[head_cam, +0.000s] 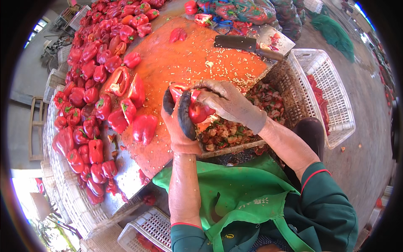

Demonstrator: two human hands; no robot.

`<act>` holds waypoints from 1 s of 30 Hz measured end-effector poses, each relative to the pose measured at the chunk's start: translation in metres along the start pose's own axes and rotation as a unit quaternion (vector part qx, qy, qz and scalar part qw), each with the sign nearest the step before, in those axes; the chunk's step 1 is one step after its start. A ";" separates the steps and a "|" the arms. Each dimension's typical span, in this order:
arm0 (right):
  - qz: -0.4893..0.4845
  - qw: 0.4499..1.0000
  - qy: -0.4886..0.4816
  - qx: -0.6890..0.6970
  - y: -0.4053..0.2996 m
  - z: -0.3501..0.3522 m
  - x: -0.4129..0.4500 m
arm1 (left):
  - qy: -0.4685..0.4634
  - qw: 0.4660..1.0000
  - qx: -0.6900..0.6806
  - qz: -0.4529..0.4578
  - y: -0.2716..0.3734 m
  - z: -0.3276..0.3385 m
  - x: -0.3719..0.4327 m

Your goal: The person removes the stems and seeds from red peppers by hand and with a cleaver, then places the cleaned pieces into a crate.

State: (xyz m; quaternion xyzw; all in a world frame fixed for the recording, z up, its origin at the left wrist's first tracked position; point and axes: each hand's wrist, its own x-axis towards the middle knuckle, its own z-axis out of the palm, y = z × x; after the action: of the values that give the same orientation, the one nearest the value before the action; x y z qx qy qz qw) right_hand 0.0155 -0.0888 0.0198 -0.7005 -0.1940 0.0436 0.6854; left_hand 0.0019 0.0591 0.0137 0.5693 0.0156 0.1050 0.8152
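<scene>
My left hand point(181, 121), in an orange glove with black fingers, grips a red bell pepper point(199, 111). On its other side my right hand point(225, 100), in a dirty beige glove, has its fingers against the pepper, which looks cut open. Below both hands lies an orange-stained board point(176, 60) strewn with pale seeds. Cut pepper pieces, among them a hollow half point(119, 81) and a lobed piece point(144, 129), rest left of my hands. A cleaver point(236, 43) with a wooden handle lies at the board's far right.
Many whole red peppers point(91, 69) are heaped along the left. A crate of pepper scraps point(233, 135) sits under the board's right edge. White plastic crates stand at the right point(343, 104) and lower left point(151, 223), holding pepper pieces. Filled mesh sacks point(245, 12) lie at the back.
</scene>
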 end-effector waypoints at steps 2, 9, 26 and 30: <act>-0.010 1.000 0.008 0.001 0.000 0.002 0.000 | 0.006 1.000 0.000 0.014 0.001 0.003 0.001; -0.190 0.904 0.126 -0.362 -0.006 -0.007 0.008 | 0.032 0.993 0.090 0.064 -0.009 0.006 -0.003; 0.000 0.738 0.159 -0.656 0.029 -0.160 -0.063 | -0.009 0.989 -0.124 -0.083 0.001 0.010 -0.009; -0.151 0.860 0.137 -0.468 -0.024 -0.090 -0.054 | 0.016 0.997 -0.028 -0.066 -0.003 0.005 -0.008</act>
State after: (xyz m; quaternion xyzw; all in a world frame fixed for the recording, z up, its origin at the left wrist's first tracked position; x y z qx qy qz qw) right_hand -0.0102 -0.1918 0.0367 -0.9000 -0.1986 -0.2527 0.2946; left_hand -0.0045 0.0523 0.0122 0.5425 0.0635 0.0611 0.8354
